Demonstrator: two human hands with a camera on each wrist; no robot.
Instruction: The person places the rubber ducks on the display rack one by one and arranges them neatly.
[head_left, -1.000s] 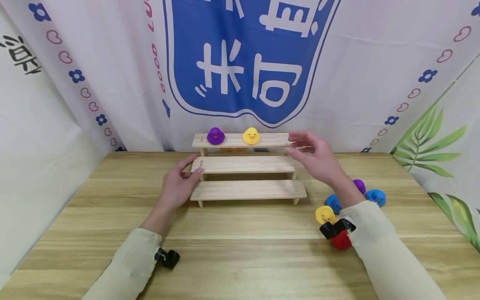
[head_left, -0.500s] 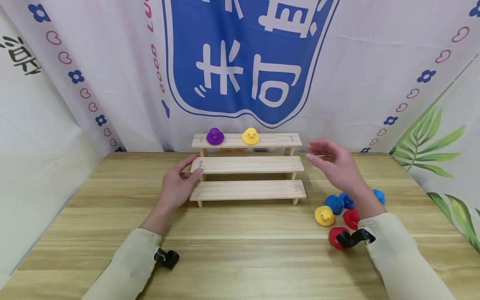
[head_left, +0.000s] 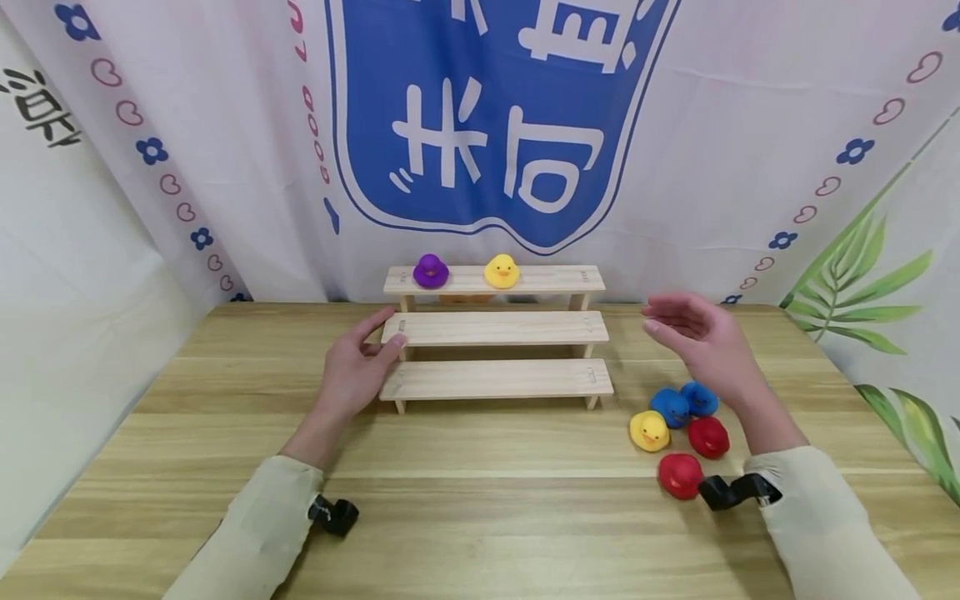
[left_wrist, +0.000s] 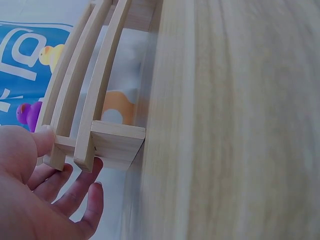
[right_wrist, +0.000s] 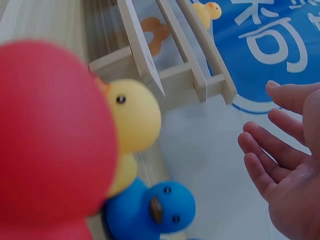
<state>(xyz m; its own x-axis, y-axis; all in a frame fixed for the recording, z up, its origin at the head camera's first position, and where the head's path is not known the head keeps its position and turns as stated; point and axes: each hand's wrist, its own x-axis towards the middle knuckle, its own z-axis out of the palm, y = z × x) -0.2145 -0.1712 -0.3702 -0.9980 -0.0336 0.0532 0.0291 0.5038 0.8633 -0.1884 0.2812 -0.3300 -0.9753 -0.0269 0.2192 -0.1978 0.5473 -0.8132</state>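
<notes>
A three-tier wooden display stand (head_left: pixel 495 330) stands at the back of the table. My left hand (head_left: pixel 354 364) grips the left end of its middle step; in the left wrist view the thumb lies on the step and the fingers reach round its end. On the top step sit a purple rubber duck (head_left: pixel 431 272) and a yellow rubber duck (head_left: pixel 502 272). Right of the stand, my right hand (head_left: pixel 697 337) hovers with relaxed fingers, holding nothing. Below it lie a blue duck (head_left: pixel 671 408), another blue duck (head_left: pixel 700 398), a yellow duck (head_left: pixel 648 431) and two red ducks (head_left: pixel 681 476).
A printed curtain (head_left: pixel 495 125) hangs right behind the stand. The wood-grain table (head_left: pixel 480 517) stretches in front of it. My right forearm passes over the table beside the ducks and may hide others. Each wrist carries a small black camera mount.
My right hand has moved away from the stand's top right end, rightward and slightly toward me, uncovering that end and the red ducks. The left hand has kept its grip.
</notes>
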